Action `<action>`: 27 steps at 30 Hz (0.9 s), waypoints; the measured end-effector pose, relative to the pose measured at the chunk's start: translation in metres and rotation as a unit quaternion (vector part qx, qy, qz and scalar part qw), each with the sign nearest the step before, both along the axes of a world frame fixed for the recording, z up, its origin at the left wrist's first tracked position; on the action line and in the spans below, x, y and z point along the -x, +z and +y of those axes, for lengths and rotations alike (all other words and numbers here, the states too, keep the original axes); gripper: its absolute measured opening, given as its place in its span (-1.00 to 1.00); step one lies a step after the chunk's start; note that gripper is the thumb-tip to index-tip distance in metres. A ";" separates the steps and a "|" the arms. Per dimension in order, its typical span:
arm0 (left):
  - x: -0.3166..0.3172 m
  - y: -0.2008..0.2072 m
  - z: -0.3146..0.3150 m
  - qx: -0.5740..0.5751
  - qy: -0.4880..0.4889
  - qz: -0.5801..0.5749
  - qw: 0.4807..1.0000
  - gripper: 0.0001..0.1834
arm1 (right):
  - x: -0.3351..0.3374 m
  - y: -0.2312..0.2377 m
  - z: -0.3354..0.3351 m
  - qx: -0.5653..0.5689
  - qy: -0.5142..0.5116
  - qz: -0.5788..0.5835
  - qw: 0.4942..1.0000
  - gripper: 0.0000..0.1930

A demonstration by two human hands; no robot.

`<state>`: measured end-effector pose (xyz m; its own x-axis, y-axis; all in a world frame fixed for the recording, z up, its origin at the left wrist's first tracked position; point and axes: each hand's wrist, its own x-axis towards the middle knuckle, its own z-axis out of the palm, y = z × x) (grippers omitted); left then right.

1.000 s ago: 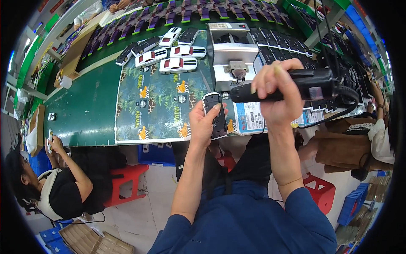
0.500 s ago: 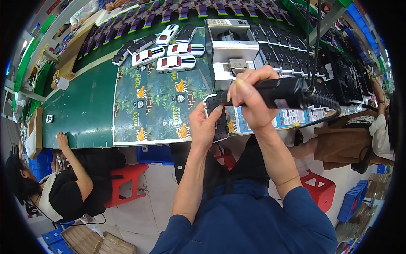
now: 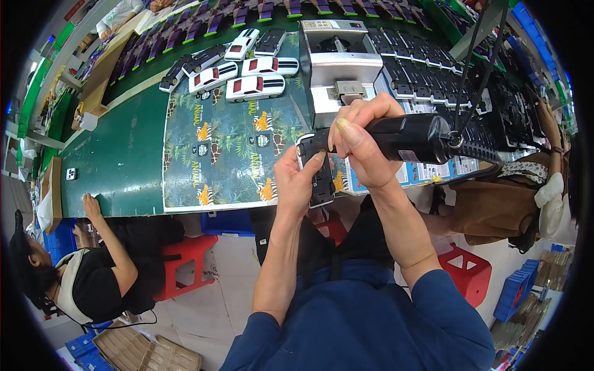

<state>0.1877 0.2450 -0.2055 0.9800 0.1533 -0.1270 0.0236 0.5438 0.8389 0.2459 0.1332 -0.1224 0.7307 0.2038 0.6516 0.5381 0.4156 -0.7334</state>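
Observation:
A toy car (image 3: 320, 179) with its black underside facing me is gripped by my left hand (image 3: 295, 180), the thumb lying across it. My right hand (image 3: 366, 141) is wrapped around a black electric screwdriver (image 3: 411, 137), held sideways with its tip end at the upper part of the car. My fingers hide the exact tip. Just beyond stands a silver metal machine (image 3: 343, 68) with a small metal outlet plate (image 3: 348, 91). To its left, several white toy cars (image 3: 255, 88) with black stripes sit on a printed mat (image 3: 232, 148), and others lie black underside up.
Rows of black car undersides (image 3: 414, 77) fill the right of the bench. Purple-and-green parts line the conveyor (image 3: 216, 25). Cables (image 3: 473, 74) hang near the screwdriver. A co-worker's arm (image 3: 114, 241) rests at the left edge; another person sits right. Red stools (image 3: 185, 269) stand below.
The view has shifted slightly. My right hand and the screwdriver have moved a little left; my left hand keeps the same hold on the car.

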 end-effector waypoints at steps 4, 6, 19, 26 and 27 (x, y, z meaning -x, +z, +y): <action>0.000 -0.001 -0.001 -0.003 -0.001 -0.001 1.000 -0.81 | 0.005 0.000 -0.003 -0.006 -0.012 -0.008 1.000 -0.80; 0.000 0.001 -0.002 -0.008 0.000 -0.003 1.000 -0.81 | 0.008 0.001 -0.005 -0.014 -0.012 -0.005 1.000 -0.81; 0.009 -0.007 0.019 0.236 0.013 -0.018 0.972 -0.36 | -0.022 0.044 -0.049 -0.128 -0.075 0.014 0.989 -0.83; 0.004 -0.011 0.018 0.180 -0.005 -0.008 0.984 -0.25 | -0.042 0.037 -0.026 -0.068 -0.155 0.000 0.986 -0.85; 0.005 -0.011 0.018 0.178 -0.005 -0.003 0.984 -0.25 | -0.042 0.037 -0.025 -0.049 -0.155 0.008 0.987 -0.85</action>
